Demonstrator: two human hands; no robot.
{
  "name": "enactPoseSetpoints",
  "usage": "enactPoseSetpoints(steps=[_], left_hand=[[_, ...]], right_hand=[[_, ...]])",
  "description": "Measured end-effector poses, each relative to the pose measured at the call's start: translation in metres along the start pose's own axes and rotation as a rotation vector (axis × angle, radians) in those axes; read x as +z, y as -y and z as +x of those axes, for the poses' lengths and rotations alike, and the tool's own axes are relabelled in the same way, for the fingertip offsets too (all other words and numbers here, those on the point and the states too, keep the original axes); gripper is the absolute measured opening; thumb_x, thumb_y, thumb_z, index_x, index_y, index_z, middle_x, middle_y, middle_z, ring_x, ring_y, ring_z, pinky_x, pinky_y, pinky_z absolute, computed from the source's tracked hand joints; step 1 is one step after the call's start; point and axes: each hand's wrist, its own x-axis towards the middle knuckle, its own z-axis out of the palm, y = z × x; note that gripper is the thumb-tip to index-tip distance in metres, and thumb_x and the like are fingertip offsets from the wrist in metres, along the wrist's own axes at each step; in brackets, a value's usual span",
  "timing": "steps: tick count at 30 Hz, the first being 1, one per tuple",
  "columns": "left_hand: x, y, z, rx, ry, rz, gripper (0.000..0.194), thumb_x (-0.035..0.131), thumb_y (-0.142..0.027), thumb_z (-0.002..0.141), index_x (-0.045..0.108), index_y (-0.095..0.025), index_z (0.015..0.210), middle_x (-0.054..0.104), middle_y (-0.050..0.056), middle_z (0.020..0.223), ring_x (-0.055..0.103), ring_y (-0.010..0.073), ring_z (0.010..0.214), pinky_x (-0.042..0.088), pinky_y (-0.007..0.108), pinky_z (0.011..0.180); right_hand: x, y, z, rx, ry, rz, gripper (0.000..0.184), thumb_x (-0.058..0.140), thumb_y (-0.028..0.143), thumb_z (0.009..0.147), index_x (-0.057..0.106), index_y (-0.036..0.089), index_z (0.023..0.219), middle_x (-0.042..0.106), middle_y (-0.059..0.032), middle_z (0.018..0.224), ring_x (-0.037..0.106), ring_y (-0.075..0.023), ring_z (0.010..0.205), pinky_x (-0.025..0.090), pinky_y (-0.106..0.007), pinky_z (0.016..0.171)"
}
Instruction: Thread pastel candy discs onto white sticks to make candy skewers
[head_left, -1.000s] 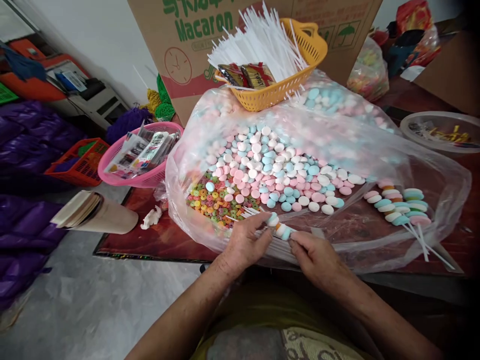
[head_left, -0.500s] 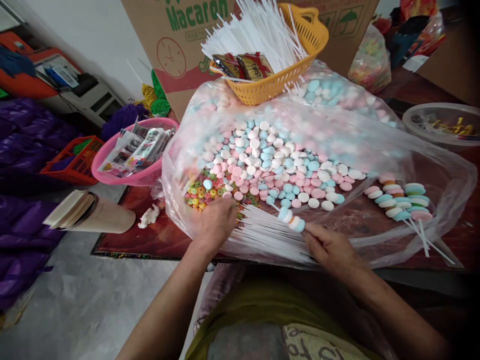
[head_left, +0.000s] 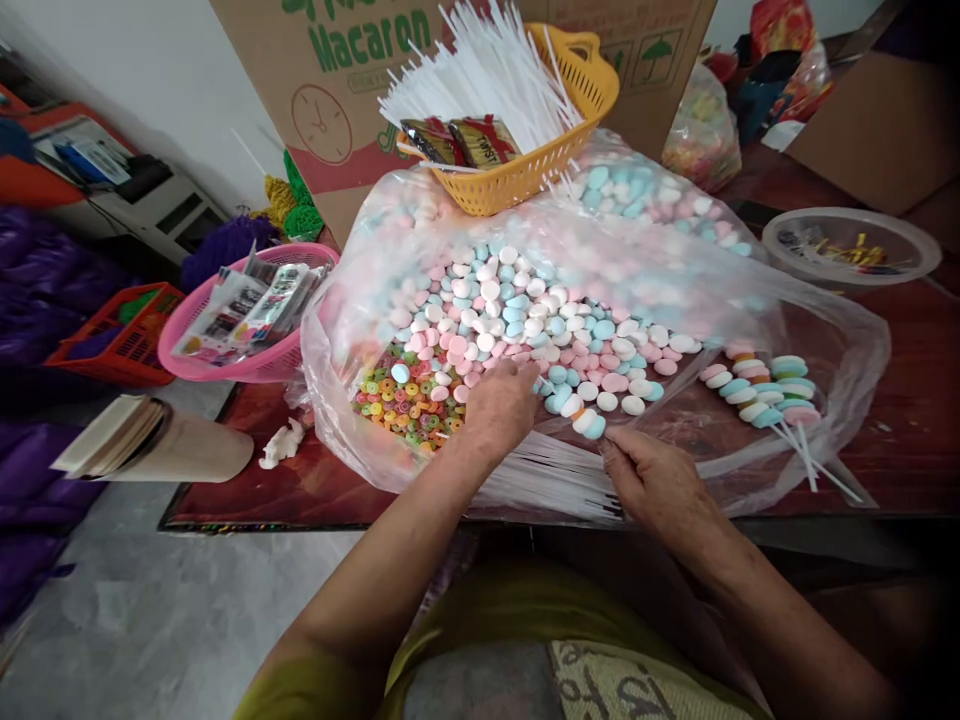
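Candy skewer [head_left: 583, 416]: pinched by right hand [head_left: 657, 484] | left hand [head_left: 501, 405]: fingertips obscured, cannot tell grip

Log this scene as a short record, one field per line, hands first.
Left hand: over the loose candies, beside the skewer's far end; its grip is hidden
Right hand: holds the near end of a candy skewer
Loose candies: pink, white and blue, heaped on clear plastic
Gummy rings: multicoloured, left of the heap
White sticks: bundled at the near edge
Loaded skewers: grouped at the right
Yellow basket: behind, with white sticks and packets
Pink basket: at the left, with printed packaging
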Motion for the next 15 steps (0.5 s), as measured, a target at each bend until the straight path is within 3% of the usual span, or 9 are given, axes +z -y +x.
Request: enactPoseSetpoints(steps=[2,4,6,9,11,13,15], left_hand=[[0.006,-0.002,0.009,0.040,0.028,-0.004,0.021,0.052,-0.014,0.075,0.066,-0.018,0.090,0.060,0.010,0.099,0.060,0.0256,0.090,0.046,0.033,0.069],[0.008,0.005,0.009,-0.013,-0.014,-0.178,0.015,0.054,-0.015,0.073,0.066,-0.017,0.081,0.062,0.009,0.093,0.061,0.0251,0.088,0.047,0.034,0.071],[0.005,0.016,0.001,-0.180,-0.070,-0.560,0.013,0.059,-0.024,0.072,0.064,-0.016,0.080,0.063,0.007,0.081,0.063,0.0218,0.078,0.049,0.033,0.068],[-0.003,0.030,-0.014,-0.443,-0.025,-1.225,0.026,0.066,-0.035,0.066,0.060,-0.014,0.078,0.062,0.003,0.067,0.064,0.0170,0.064,0.051,0.030,0.062],[-0.007,0.036,-0.022,-0.530,-0.024,-1.443,0.030,0.070,-0.035,0.061,0.058,-0.014,0.079,0.061,0.002,0.067,0.064,0.0158,0.062,0.052,0.030,0.061],[-0.010,0.041,-0.027,-0.556,-0.126,-1.340,0.031,0.070,-0.033,0.060,0.059,-0.015,0.082,0.061,0.001,0.070,0.062,0.0140,0.060,0.051,0.028,0.060],[-0.009,0.045,-0.030,-0.499,-0.213,-0.982,0.026,0.066,-0.032,0.065,0.062,-0.016,0.085,0.063,0.001,0.073,0.060,0.0136,0.061,0.050,0.028,0.062]], right_hand=[[-0.001,-0.003,-0.004,-0.005,0.006,0.008,0.024,0.037,0.028,0.083,0.045,0.020,0.062,0.053,-0.0007,0.058,0.048,-0.0124,0.054,0.032,-0.024,0.053],[-0.002,-0.006,-0.008,-0.001,0.024,0.012,0.024,0.036,0.027,0.084,0.046,0.019,0.064,0.054,-0.0008,0.058,0.049,-0.0125,0.054,0.031,-0.024,0.053],[-0.004,-0.007,-0.010,0.000,0.051,0.031,0.025,0.036,0.026,0.086,0.047,0.019,0.065,0.054,-0.0005,0.059,0.049,-0.0123,0.054,0.031,-0.024,0.054],[-0.003,-0.002,-0.009,-0.024,0.099,0.069,0.026,0.035,0.027,0.087,0.046,0.019,0.065,0.053,-0.0001,0.059,0.048,-0.0122,0.056,0.032,-0.024,0.055],[-0.001,0.000,-0.006,-0.036,0.113,0.084,0.026,0.035,0.027,0.087,0.045,0.019,0.065,0.052,0.0003,0.058,0.047,-0.0119,0.055,0.032,-0.023,0.055],[0.001,-0.001,-0.004,-0.020,0.089,0.069,0.026,0.036,0.027,0.087,0.045,0.019,0.064,0.051,0.0006,0.058,0.046,-0.0119,0.055,0.031,-0.024,0.055],[0.002,-0.005,-0.003,0.012,0.063,0.029,0.025,0.038,0.027,0.086,0.044,0.020,0.063,0.051,0.0004,0.058,0.046,-0.0121,0.054,0.030,-0.024,0.055]])
